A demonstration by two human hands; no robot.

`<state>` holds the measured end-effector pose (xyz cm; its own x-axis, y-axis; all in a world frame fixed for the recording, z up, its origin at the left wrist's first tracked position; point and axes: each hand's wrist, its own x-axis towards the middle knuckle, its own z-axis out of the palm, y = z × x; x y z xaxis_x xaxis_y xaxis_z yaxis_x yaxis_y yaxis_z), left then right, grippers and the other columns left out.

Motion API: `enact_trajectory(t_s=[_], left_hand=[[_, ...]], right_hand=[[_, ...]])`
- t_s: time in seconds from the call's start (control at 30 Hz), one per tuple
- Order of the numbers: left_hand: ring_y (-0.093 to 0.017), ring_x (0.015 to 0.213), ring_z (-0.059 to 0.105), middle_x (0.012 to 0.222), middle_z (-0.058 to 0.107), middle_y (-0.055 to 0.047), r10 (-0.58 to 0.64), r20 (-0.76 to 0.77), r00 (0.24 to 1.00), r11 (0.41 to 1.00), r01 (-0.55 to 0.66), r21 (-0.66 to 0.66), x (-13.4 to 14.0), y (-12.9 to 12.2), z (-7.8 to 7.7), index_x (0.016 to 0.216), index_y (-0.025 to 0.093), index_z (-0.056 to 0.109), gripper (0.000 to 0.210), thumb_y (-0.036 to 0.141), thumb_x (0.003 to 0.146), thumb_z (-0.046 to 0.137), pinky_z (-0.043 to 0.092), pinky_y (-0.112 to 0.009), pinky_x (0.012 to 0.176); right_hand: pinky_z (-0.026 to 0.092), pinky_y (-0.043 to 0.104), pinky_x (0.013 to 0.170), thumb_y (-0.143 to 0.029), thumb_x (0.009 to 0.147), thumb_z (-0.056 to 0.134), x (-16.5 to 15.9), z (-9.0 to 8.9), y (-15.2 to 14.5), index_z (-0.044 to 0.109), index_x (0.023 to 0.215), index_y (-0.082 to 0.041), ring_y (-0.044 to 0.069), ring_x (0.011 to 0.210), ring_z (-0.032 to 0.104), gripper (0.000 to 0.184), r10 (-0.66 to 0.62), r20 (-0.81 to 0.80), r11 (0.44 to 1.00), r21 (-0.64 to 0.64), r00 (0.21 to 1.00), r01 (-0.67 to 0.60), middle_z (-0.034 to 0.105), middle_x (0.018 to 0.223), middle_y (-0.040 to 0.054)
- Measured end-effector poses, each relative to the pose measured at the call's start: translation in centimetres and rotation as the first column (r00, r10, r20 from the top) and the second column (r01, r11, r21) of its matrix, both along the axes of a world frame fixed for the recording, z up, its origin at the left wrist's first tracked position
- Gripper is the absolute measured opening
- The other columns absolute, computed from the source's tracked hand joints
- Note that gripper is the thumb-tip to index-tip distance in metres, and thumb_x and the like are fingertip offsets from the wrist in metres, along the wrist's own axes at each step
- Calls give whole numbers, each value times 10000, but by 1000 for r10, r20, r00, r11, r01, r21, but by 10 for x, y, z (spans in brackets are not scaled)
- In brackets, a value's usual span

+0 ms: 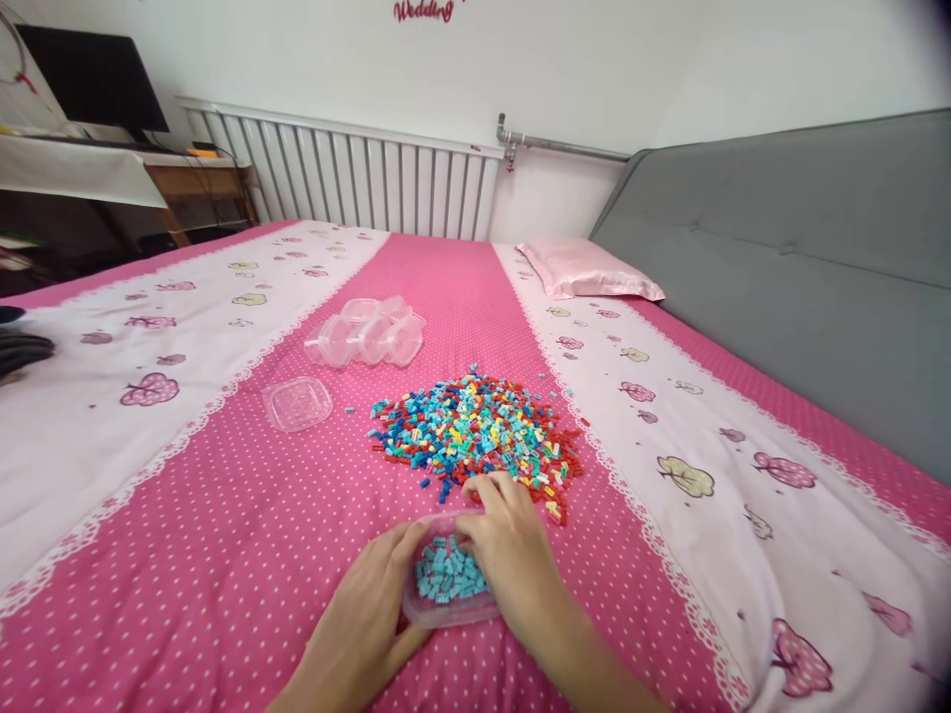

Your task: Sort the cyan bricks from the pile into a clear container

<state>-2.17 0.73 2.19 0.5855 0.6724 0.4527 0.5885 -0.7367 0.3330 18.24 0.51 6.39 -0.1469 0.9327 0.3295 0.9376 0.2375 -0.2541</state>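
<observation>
A clear plastic container (452, 616) sits on the pink dotted bedspread, with many light-blue toy bricks (448, 571) inside it. My left hand (375, 589) grips its left side, thumb low and fingers along the rim. Over the right part of the rim is my right hand (509, 535), its fingers curled and the thumb reaching inside. Whatever is between those fingertips is hidden. Just beyond the container spreads a pile of small mixed toy bricks (475, 431) in red, blue, light blue, yellow, green and white.
A clear lid (298, 404) lies left of the pile. Several nested clear containers (368, 332) stand behind it. Farther off are a pink pillow (586, 269), a grey headboard (802, 248), a white radiator (342, 168) and a desk with a monitor (93, 79).
</observation>
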Motion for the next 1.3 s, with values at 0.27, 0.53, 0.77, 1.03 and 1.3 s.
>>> enact_trajectory(t_s=[0.27, 0.53, 0.77, 1.03, 1.3], left_hand=[[-305, 1134, 667, 1290, 657, -135, -3, 2, 1000, 1000, 3, -3, 0, 0, 1, 1463, 224, 343, 628, 343, 909, 615, 564, -434, 954], [-306, 1158, 657, 1309, 648, -134, 1, -6, 1000, 1000, -1, -6, 0, -1, 2, 1468, 228, 334, 641, 327, 903, 622, 561, -439, 965], [-303, 1169, 650, 1316, 643, -133, 1, 2, 1000, 1000, -1, -31, 0, -1, 1, 1466, 224, 330, 663, 286, 879, 633, 555, -434, 978], [-300, 1190, 644, 1356, 627, -135, 3, -1, 1000, 1000, -3, -27, -3, -1, 0, 1486, 220, 314, 674, 298, 892, 622, 547, -417, 993], [-298, 1176, 655, 1343, 642, -126, 13, -2, 1000, 1000, -13, -14, -3, -1, 0, 1488, 226, 327, 665, 325, 900, 620, 552, -403, 983]], right_hand=[[478, 374, 867, -192, 859, 737, 1, -2, -1, 764, 743, -255, 234, 1074, 550, 134, 16, 6, 997, -74, 1000, -15, 712, 1168, 5], [488, 363, 805, -136, 837, 745, -1, 4, -4, 732, 768, -227, 231, 1008, 567, 114, 20, 53, 1000, -25, 998, -19, 711, 1059, 20], [481, 347, 810, -91, 823, 740, 2, 14, -5, 720, 732, -228, 219, 994, 587, 166, 48, -51, 999, -5, 998, -48, 720, 1032, 12], [473, 348, 828, -209, 954, 543, 65, 21, 3, 682, 906, -225, 211, 918, 634, 148, -91, -413, 994, 15, 906, 107, 707, 947, 32], [484, 360, 821, -232, 949, 463, 102, -9, 12, 689, 952, -231, 224, 907, 649, 226, -194, -329, 981, -54, 924, 187, 701, 962, 44]])
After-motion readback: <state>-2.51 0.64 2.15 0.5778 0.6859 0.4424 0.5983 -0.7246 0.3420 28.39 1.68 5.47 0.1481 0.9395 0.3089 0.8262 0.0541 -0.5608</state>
